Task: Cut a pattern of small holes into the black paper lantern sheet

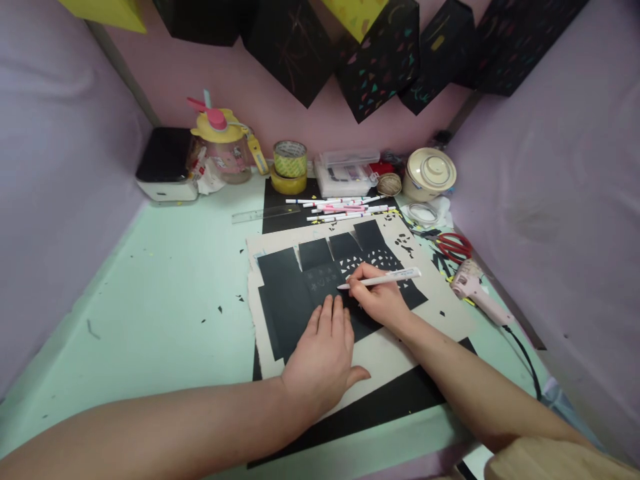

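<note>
A cut black paper sheet (290, 293) with flaps lies on a beige board (395, 347) in the middle of the pale green table (165, 293). My left hand (323, 353) rests flat on the black paper, fingers stretched out, holding it down. My right hand (383, 297) grips a white pen (385, 279) with its tip touching the black paper near small drawn marks. White triangle marks cover one panel of the paper (380, 257).
Several pens (345, 208) lie behind the board beside a clear ruler (265, 214). Tape rolls (290, 167), a yellow-lidded bottle (223, 143), a plastic box (345, 175), a lidded bowl (430, 173), red scissors (453, 245) and a pink glue gun (475, 290) ring the work. Black paper boxes hang above.
</note>
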### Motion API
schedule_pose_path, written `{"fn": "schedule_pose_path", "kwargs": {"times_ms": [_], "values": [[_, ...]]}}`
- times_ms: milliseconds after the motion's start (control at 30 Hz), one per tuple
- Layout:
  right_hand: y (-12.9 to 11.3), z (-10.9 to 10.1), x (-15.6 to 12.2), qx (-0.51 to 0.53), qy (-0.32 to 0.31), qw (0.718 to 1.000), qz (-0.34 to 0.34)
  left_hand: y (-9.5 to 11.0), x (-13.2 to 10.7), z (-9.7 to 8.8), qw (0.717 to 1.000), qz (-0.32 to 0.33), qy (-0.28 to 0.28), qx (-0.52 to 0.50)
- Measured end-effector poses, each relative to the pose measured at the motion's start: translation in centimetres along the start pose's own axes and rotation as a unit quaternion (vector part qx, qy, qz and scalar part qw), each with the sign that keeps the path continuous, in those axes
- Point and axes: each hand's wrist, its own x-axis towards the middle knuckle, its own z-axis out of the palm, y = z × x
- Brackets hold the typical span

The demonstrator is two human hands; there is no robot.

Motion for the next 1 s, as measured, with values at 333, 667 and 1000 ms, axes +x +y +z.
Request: {"fn": "schedule_pose_path", "kwargs": {"times_ms": [333,667,1000], "values": [[0.25,0.07,0.17,-0.002,0.024,1.0,0.002,-0.15,0.1,-0.09,1.0,-0.001,0.0,0.004],[0.27,0.01,-0.01,0.02,0.044,0.999,0.018,-0.07,0.06,0.0,1.0,-0.003,0.002,0.004],[0.31,0.09,0.08,0.001,0.035,0.999,0.016,0.02,0.02,-0.29,1.0,-0.003,-0.003,-0.002]]}}
